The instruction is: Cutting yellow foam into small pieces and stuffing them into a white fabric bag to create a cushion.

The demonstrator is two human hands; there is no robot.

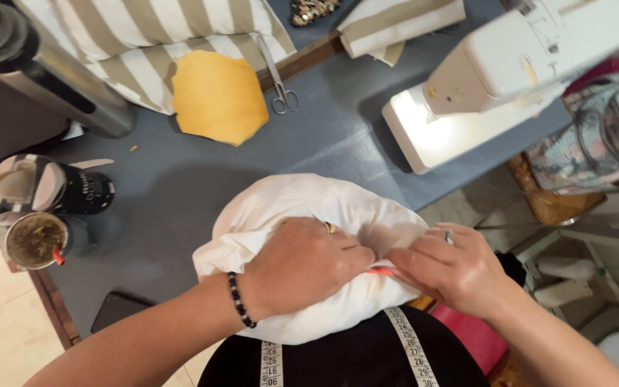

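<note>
A round white stuffed cushion point(302, 204) rests on the near edge of a grey table point(180, 186), against my body. My left hand point(302, 266), with a ring and a black bead bracelet, presses down on its top and pinches the fabric at a gathered spot. My right hand point(453, 269), also with a ring, grips the fabric beside it from the right. A small orange-red thing point(381, 271) shows between my fingertips; what it is cannot be made out. A white measuring tape point(410, 344) hangs round my neck over a black top.
A white sewing machine point(496, 79) with its lamp on stands at the back right. Scissors point(279, 86), a yellow fabric piece point(216, 93) and striped cloth point(145, 43) lie at the back. A metal tube point(59, 79), a drink cup point(36, 240) and a dark phone point(117, 309) are left.
</note>
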